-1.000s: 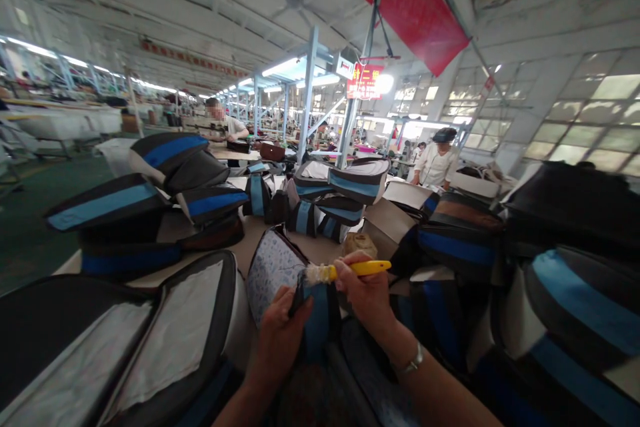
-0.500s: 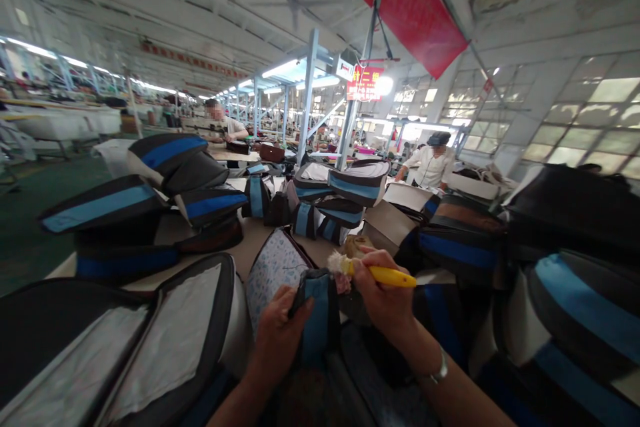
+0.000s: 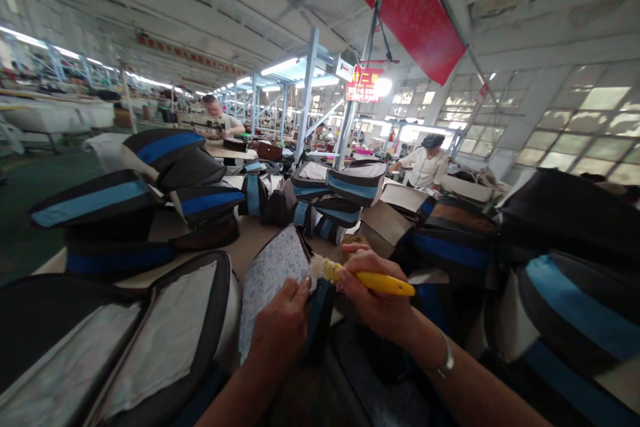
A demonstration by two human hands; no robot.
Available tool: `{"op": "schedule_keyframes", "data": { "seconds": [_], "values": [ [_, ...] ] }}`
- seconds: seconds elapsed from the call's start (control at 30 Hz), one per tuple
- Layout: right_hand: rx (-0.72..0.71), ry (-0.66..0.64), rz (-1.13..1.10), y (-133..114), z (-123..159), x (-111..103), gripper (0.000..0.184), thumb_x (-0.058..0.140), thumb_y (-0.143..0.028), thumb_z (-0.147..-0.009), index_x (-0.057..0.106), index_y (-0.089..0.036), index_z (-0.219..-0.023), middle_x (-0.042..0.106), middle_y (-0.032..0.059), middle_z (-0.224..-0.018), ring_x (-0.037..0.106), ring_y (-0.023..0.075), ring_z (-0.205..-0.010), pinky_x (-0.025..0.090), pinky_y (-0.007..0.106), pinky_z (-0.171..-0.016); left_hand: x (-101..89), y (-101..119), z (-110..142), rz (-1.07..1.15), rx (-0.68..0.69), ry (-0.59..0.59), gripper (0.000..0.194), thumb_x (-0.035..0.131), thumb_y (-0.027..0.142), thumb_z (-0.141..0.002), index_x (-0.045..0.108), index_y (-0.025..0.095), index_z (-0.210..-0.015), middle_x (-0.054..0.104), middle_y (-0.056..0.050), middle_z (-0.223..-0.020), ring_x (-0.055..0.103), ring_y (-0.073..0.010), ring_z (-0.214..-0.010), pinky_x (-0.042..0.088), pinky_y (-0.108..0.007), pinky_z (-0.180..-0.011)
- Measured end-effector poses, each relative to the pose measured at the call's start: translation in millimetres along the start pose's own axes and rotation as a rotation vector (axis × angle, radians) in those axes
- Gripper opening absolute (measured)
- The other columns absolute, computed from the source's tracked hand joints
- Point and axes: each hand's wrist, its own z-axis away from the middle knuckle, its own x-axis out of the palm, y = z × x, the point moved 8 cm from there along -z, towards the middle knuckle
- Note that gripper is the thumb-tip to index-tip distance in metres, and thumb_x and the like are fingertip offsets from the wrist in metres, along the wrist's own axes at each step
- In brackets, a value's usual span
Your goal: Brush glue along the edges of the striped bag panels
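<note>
In my right hand is a yellow-handled brush, its pale, frayed bristles pointing left. The bristle end is at the upper edge of a dark bag piece with a blue stripe, close to my left fingertips; whether it touches is hard to tell. My left hand pinches that edge, thumb and fingers closed. A white lining with a blue floral print shows on the bag piece, left of the brush. Behind my right fingers stands a small brownish block-like thing, partly hidden.
Dark bag pieces with blue stripes are piled at the left, and others at the right. An opened black piece with white lining lies front left. Two people work farther back. A metal post rises beyond the table.
My right hand has brought the brush left to the bag piece's edge. My left hand has shifted its grip, and the blue-striped part has turned more out of view.
</note>
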Motion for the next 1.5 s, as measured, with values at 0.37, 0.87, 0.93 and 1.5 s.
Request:
{"op": "schedule_keyframes", "data": {
  "seconds": [0.37,0.87,0.93,1.5],
  "values": [
    [-0.001,-0.303,0.144,8,-5,12,0.015,0.057,-0.016,-0.084,0.047,-0.020,-0.073,0.049,-0.0067,-0.061,0.046,0.0085,-0.057,0.044,0.034,-0.091,10.2,30,9,-0.307,0.250,0.072,0.031,0.049,0.011,-0.089,0.059,0.009,-0.118,0.060,-0.009,-0.089,0.061,-0.0215,-0.077,0.056,-0.034,-0.064],
    [0.205,-0.481,0.069,12,13,19,0.017,0.057,-0.017,-0.081,0.047,-0.020,-0.068,0.043,-0.0059,-0.057,0.039,0.0099,-0.057,0.040,0.029,-0.076,-3.7,27,12,-0.346,0.314,0.185,0.037,0.048,0.006,-0.086,0.055,0.005,-0.123,0.061,-0.010,-0.089,0.062,-0.0210,-0.076,0.055,-0.031,-0.061],
    [0.360,-0.251,-0.070,20,8,-9,0.017,0.061,-0.023,-0.083,0.052,-0.019,-0.069,0.048,-0.0042,-0.061,0.044,0.0101,-0.060,0.041,0.026,-0.070,-16.5,17,7,-0.333,0.299,0.233,0.034,0.046,0.007,-0.088,0.056,0.007,-0.121,0.061,-0.008,-0.087,0.062,-0.0198,-0.074,0.054,-0.030,-0.060],
    [1.240,0.331,-1.579,93,78,143,0.031,0.063,-0.027,-0.076,0.042,-0.019,-0.056,0.039,-0.0094,-0.037,0.024,0.0050,-0.033,0.054,0.035,-0.058,-51.6,-79,38,-0.151,-0.219,0.493,0.027,0.050,0.040,-0.092,0.063,0.017,-0.094,0.056,-0.012,-0.103,0.055,-0.0270,-0.100,0.046,-0.044,-0.088]
  ]
}}
